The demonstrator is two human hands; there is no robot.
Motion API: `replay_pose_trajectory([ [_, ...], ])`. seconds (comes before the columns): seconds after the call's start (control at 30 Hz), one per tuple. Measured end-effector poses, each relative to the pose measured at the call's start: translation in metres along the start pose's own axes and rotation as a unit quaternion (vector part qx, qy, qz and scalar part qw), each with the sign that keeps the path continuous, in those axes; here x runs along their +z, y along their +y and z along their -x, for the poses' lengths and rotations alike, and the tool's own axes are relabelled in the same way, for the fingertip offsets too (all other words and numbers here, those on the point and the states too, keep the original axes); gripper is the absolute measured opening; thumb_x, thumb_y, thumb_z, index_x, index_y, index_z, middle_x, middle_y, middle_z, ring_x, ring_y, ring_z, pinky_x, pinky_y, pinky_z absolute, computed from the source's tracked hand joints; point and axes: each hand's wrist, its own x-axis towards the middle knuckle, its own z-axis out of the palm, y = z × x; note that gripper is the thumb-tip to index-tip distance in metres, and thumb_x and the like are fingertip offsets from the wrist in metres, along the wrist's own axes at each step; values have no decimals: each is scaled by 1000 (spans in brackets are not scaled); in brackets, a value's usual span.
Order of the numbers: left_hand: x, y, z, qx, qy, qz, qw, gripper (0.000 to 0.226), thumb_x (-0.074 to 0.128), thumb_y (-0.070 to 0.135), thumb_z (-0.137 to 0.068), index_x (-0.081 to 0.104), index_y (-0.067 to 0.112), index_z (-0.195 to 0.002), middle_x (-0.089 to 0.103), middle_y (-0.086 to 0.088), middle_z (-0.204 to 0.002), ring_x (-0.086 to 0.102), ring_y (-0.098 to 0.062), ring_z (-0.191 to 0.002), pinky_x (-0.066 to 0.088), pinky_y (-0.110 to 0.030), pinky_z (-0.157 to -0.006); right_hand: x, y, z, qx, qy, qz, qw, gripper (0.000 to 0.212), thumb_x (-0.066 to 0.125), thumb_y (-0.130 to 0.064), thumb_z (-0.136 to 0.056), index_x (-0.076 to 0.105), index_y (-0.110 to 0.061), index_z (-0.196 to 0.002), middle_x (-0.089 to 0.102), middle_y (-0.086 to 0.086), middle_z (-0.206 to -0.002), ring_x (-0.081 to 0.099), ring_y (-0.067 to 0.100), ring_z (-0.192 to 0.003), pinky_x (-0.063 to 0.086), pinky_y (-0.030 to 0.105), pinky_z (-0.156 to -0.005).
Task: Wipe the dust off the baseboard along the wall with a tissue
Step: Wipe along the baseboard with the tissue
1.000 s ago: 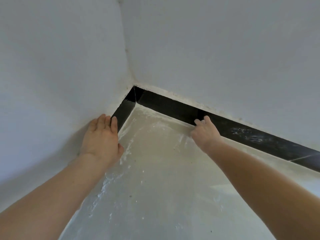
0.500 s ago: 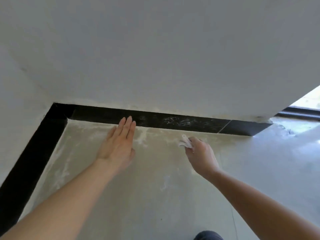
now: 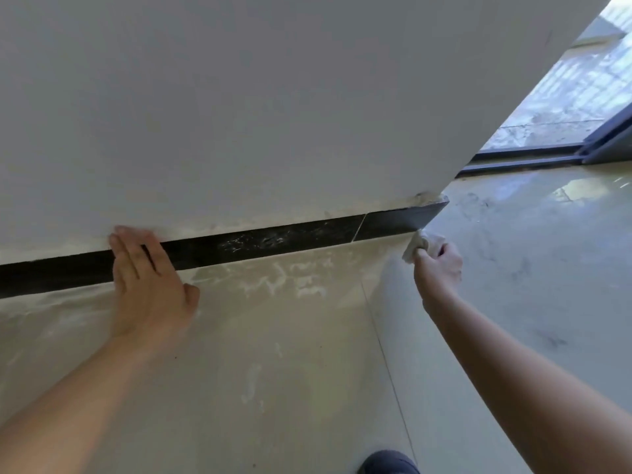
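tissue point(image 3: 416, 246) gripped in curled right hand point(image 3: 439, 268) at baseboard point(image 3: 273, 240) end; left hand point(image 3: 147, 285) flat — fingers straight

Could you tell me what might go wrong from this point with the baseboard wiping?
1. The tissue in the right hand sits at the end corner of the baseboard, while white smears show mid-board; they may get missed.
2. The left hand lies flat across the baseboard and could smudge it.
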Motion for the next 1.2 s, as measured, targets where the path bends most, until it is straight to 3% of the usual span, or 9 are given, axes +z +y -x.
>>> replay_pose_trajectory([
  [0.1,2,2,0,-6,1,6,1000,91,53,25,-88,-11,-10,-143,-15,-37,-148,-14,-45,-139,1,-49,-116,-3,-13,-20,27,37,-22,999,30,53,-11,-83,54,-9,-113,56,9,-101,51,24,-89,43,33,-75],
  [0.4,0,-2,-6,-20,-12,34,999,86,46,34,-92,-11,0,-147,-21,-32,-149,-20,-41,-140,-2,-46,-117,26,-33,-37,95,0,-146,985,28,63,-10,-83,50,-14,-108,54,8,-99,50,23,-85,39,24,-56],
  [0.5,-5,-4,-5,-21,-19,34,999,86,47,36,-92,-8,2,-148,-19,-32,-150,-17,-40,-141,0,-46,-117,38,-31,-20,74,9,-134,988,31,59,-9,-83,54,-16,-113,58,7,-104,52,25,-89,41,28,-70],
  [0.57,-9,-3,-3,-24,-26,31,999,86,46,38,-92,-8,3,-148,-19,-31,-150,-17,-40,-141,1,-46,-117,48,-24,-2,51,-17,-123,991,22,60,-9,-83,53,-19,-101,59,4,-101,53,24,-89,44,31,-75],
  [0.7,-7,-3,-3,-26,-24,24,999,86,47,37,-91,-7,3,-148,-18,-31,-150,-16,-40,-141,1,-46,-116,63,-14,27,-16,-141,-91,986,20,67,-3,-76,57,-15,-88,60,3,-82,54,18,-75,44,27,-67],
  [0.77,-6,-5,-3,-23,-23,17,999,86,47,37,-91,-7,3,-148,-18,-31,-150,-16,-40,-141,2,-47,-116,60,-10,30,-28,-162,-73,984,20,66,-1,-76,58,-18,-84,61,2,-81,55,18,-75,48,30,-68],
  [0.87,-6,-6,-4,-17,-25,16,999,88,46,40,-91,-10,4,-148,-19,-30,-150,-17,-39,-141,1,-45,-117,45,-6,22,28,-61,-89,994,14,61,-11,-83,58,-17,-95,61,6,-89,56,22,-78,47,31,-66],
  [0.97,-9,-6,-4,-22,-44,8,999,93,46,47,-90,-16,6,-147,-23,-28,-150,-20,-37,-141,0,-43,-117,31,-19,1,68,29,-158,985,22,58,-18,-89,56,-12,-110,57,7,-96,53,22,-84,41,27,-74],
  [1.2,-13,-3,-3,-32,-57,27,997,103,46,59,-85,-19,7,-146,-25,-25,-150,-22,-35,-141,0,-41,-117,63,-37,15,-26,42,-110,993,21,57,-1,-78,48,-14,-92,56,7,-93,54,21,-81,44,32,-75],
])
